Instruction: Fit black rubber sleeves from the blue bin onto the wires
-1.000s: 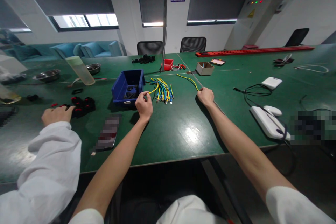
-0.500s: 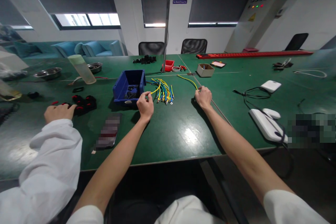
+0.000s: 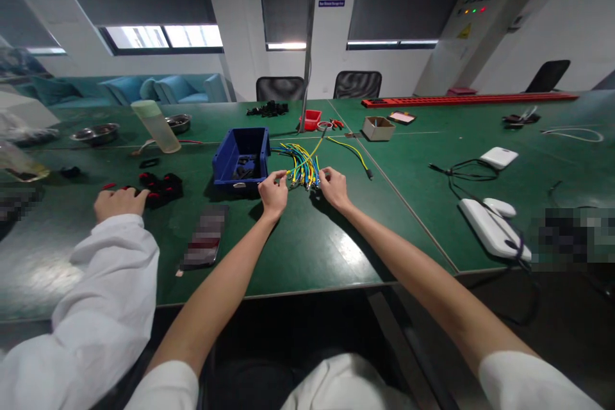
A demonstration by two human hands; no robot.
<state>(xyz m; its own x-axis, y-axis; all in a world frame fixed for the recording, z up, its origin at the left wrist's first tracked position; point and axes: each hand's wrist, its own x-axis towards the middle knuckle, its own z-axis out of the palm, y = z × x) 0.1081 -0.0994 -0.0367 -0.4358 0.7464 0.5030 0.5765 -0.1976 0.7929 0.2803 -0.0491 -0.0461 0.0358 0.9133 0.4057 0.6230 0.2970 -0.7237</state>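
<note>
We pinch one yellow wire (image 3: 286, 172) in the left hand (image 3: 273, 191); the right hand (image 3: 334, 187) curls at the wire bundle (image 3: 302, 163), grip unclear. Tangled strands could drag along.

Bare green table (image 3: 312, 250) between the two forearms, out to the near edge: open passage. Blue bin (image 3: 243, 154) just left of the left hand (image 3: 273, 191); its walls block that side. Wire bundle (image 3: 302, 163) lies just beyond both hands, with the right hand (image 3: 333, 184) at its near right end. Further right is a loose yellow-green wire (image 3: 354, 150), then open tabletop as far as the black cable (image 3: 456, 170) and white devices (image 3: 490, 227). Near left is crowded: phone (image 3: 204, 245), black-and-red parts (image 3: 161, 187), a co-worker's hand (image 3: 119, 202).
</note>
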